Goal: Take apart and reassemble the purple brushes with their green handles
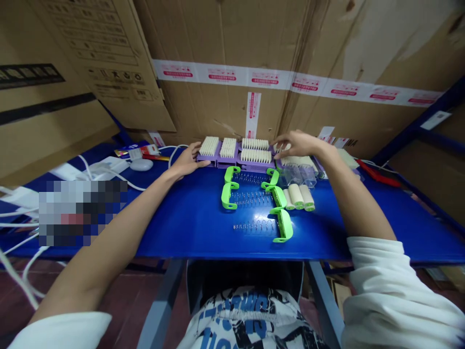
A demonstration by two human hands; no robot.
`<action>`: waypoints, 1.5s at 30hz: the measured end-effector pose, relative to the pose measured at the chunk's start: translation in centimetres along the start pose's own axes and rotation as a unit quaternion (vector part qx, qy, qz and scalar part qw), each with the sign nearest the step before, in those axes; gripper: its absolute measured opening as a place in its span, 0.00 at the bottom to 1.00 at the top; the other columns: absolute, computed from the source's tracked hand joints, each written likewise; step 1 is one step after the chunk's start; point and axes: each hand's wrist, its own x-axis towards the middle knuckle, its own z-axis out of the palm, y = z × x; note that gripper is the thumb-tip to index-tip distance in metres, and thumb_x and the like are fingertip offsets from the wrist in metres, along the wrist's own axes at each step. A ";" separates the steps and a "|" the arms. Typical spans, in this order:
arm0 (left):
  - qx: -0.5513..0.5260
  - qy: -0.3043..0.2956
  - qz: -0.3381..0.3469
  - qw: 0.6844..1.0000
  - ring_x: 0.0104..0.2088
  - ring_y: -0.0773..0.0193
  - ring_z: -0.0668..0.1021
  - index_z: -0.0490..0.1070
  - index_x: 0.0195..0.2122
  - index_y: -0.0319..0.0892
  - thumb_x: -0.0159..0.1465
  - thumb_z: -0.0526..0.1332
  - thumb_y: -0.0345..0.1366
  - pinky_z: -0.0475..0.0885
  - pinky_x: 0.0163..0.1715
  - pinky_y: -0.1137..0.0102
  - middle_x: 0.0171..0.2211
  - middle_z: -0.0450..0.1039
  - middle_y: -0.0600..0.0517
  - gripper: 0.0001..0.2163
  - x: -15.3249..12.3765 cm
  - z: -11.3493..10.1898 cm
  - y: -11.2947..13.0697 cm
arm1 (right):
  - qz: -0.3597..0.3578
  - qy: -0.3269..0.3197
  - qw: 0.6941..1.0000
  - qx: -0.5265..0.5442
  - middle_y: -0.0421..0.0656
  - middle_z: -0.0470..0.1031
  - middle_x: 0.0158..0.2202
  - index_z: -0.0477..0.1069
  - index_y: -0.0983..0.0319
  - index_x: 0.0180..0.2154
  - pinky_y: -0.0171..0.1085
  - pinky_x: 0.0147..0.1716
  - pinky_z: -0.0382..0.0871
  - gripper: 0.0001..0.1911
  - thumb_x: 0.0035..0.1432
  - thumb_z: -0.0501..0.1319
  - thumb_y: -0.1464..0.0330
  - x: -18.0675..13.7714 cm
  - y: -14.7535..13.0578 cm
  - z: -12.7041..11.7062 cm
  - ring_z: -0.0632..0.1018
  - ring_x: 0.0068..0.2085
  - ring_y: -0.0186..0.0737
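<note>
Behind the bench, stacked cardboard boxes (232, 63) fill the whole back, a taped seam running across them. Blue table (189, 223) below them, worn edge toward the camera. Both bare forearms reach across it to the far side.

Left hand (187, 162) lies flat and open, palm down on the table, fingertips touching the left end of the row of purple brushes (256, 156). Right hand (296, 144) is arched over the right end of that row, fingers loosely spread, tips on the bristles, not closed round anything. The brushes sit side by side at the far edge of the table, white bristles up, right between the two hands.

White cables (109, 174) trail over the left part. Green handles (283, 225) lie mid-table, just in front of the brushes, with thin springs (250, 198) between them. White rollers (298, 196) lie just right of the handles, clear tubes (300, 174) directly behind the rollers.
</note>
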 end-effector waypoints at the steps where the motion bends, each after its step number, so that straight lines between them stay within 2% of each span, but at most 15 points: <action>1: 0.001 -0.001 -0.002 1.000 0.76 0.39 0.77 0.66 0.75 0.41 0.55 0.83 0.31 0.65 0.81 0.41 0.75 0.73 0.31 0.48 0.0 -0.1 0.1 | -0.001 -0.012 1.000 -0.029 0.47 0.91 0.56 0.85 0.52 0.64 0.56 0.62 0.83 0.30 0.62 0.78 0.54 0.6 -1.0 0.5 0.89 0.56 0.59; 6: 0.008 0.014 0.001 1.000 0.73 0.39 0.80 0.68 0.71 0.43 0.55 0.79 0.27 0.69 0.79 0.40 0.71 0.78 0.34 0.42 0.0 0.3 0.2 | 0.012 -0.038 0.995 -0.096 0.53 0.88 0.60 0.82 0.57 0.68 0.53 0.63 0.81 0.34 0.61 0.80 0.66 2.7 -3.5 2.5 0.87 0.60 0.61; 10: 0.014 0.022 0.021 0.999 0.73 0.40 0.79 0.69 0.70 0.42 0.55 0.79 0.28 0.66 0.80 0.41 0.71 0.77 0.35 0.42 0.0 1.3 0.1 | 0.005 -0.026 0.995 -0.096 0.51 0.89 0.59 0.77 0.54 0.72 0.52 0.63 0.82 0.39 0.61 0.79 0.67 2.9 -3.4 3.2 0.88 0.59 0.58; 14: 0.016 0.028 0.039 0.999 0.74 0.39 0.77 0.68 0.72 0.41 0.51 0.80 0.29 0.63 0.81 0.42 0.71 0.76 0.36 0.46 -0.5 2.3 0.5 | -0.013 -0.009 0.998 -0.062 0.49 0.89 0.57 0.75 0.52 0.74 0.52 0.60 0.84 0.41 0.61 0.79 0.67 2.5 -3.1 3.0 0.89 0.53 0.55; 17: 0.006 0.044 0.025 0.999 0.76 0.36 0.74 0.65 0.76 0.40 0.51 0.81 0.30 0.61 0.82 0.42 0.75 0.71 0.33 0.50 -0.9 2.9 1.1 | -0.026 0.001 1.000 -0.016 0.47 0.88 0.61 0.77 0.49 0.73 0.55 0.62 0.84 0.39 0.62 0.78 0.59 1.3 -1.5 1.6 0.89 0.56 0.56; 19: -0.004 0.051 0.012 0.999 0.77 0.36 0.72 0.62 0.78 0.41 0.51 0.81 0.29 0.59 0.83 0.43 0.77 0.68 0.32 0.53 -1.1 3.1 1.3 | -0.011 -0.006 1.000 -0.007 0.45 0.88 0.62 0.80 0.47 0.70 0.56 0.63 0.84 0.37 0.61 0.79 0.54 0.3 0.3 0.4 0.88 0.59 0.59; 22: -0.012 0.054 0.010 0.998 0.77 0.36 0.72 0.59 0.79 0.43 0.51 0.81 0.29 0.58 0.83 0.43 0.77 0.68 0.33 0.55 -1.2 3.3 1.4 | 0.049 -0.048 0.998 -0.005 0.46 0.89 0.60 0.83 0.47 0.67 0.58 0.61 0.85 0.39 0.54 0.82 0.54 -1.0 3.1 -1.0 0.88 0.60 0.63; 26: -0.004 0.058 0.012 0.998 0.80 0.36 0.69 0.59 0.80 0.43 0.51 0.82 0.30 0.55 0.84 0.44 0.80 0.64 0.32 0.56 -1.3 3.2 1.4 | 0.092 -0.098 0.990 0.033 0.50 0.91 0.56 0.86 0.51 0.63 0.61 0.59 0.86 0.42 0.45 0.85 0.52 -1.3 5.1 -0.6 0.89 0.58 0.66; 29: -0.001 0.063 0.006 0.998 0.82 0.36 0.65 0.56 0.81 0.43 0.51 0.82 0.31 0.53 0.85 0.45 0.82 0.60 0.31 0.58 -1.2 3.1 1.3 | 0.091 -0.090 0.991 0.028 0.50 0.91 0.54 0.89 0.52 0.57 0.59 0.57 0.86 0.37 0.44 0.85 0.50 -0.8 5.4 0.3 0.90 0.56 0.64; 33: 0.001 0.073 0.002 0.997 0.84 0.35 0.62 0.57 0.81 0.45 0.48 0.83 0.29 0.52 0.85 0.45 0.83 0.57 0.31 0.60 -1.0 2.9 1.1 | 0.104 -0.076 0.991 -0.016 0.49 0.92 0.48 0.90 0.53 0.44 0.57 0.57 0.85 0.23 0.44 0.86 0.58 -0.3 5.3 0.8 0.90 0.53 0.64; 35: -0.002 0.073 0.003 0.997 0.84 0.35 0.62 0.56 0.81 0.46 0.48 0.82 0.30 0.52 0.85 0.44 0.83 0.56 0.31 0.60 -0.8 2.8 1.0 | 0.107 -0.071 0.992 -0.019 0.49 0.92 0.47 0.90 0.54 0.41 0.56 0.57 0.84 0.19 0.45 0.85 0.61 -0.5 5.1 0.4 0.90 0.52 0.63; 38: -0.002 0.066 0.003 0.998 0.84 0.34 0.61 0.53 0.82 0.45 0.48 0.83 0.32 0.53 0.84 0.44 0.83 0.55 0.29 0.62 -0.7 2.8 1.1 | 0.111 -0.056 0.992 -0.003 0.53 0.92 0.49 0.90 0.59 0.44 0.55 0.58 0.83 0.21 0.47 0.84 0.61 -1.6 5.1 -1.1 0.90 0.52 0.62; 41: 0.017 0.091 0.026 0.995 0.84 0.34 0.60 0.57 0.80 0.46 0.48 0.83 0.33 0.52 0.85 0.43 0.82 0.58 0.32 0.59 -1.6 3.1 2.4 | 0.112 -0.029 0.993 0.020 0.56 0.91 0.52 0.89 0.63 0.49 0.55 0.58 0.83 0.24 0.53 0.81 0.58 -3.8 5.2 -3.0 0.89 0.52 0.61; 43: 0.045 0.141 0.090 0.985 0.83 0.36 0.62 0.64 0.76 0.48 0.53 0.81 0.33 0.51 0.86 0.44 0.80 0.64 0.38 0.49 -3.0 3.8 4.3 | 0.096 0.036 0.992 0.067 0.57 0.90 0.53 0.88 0.64 0.52 0.55 0.57 0.83 0.27 0.58 0.79 0.53 -5.2 5.0 -4.0 0.89 0.52 0.61; 45: 0.077 0.177 0.184 0.964 0.81 0.39 0.67 0.71 0.71 0.48 0.59 0.76 0.32 0.57 0.85 0.47 0.75 0.71 0.44 0.37 -4.7 4.9 7.1 | 0.058 0.140 0.979 0.133 0.54 0.90 0.55 0.86 0.61 0.55 0.58 0.58 0.82 0.30 0.61 0.77 0.47 -6.1 3.9 -4.7 0.87 0.54 0.61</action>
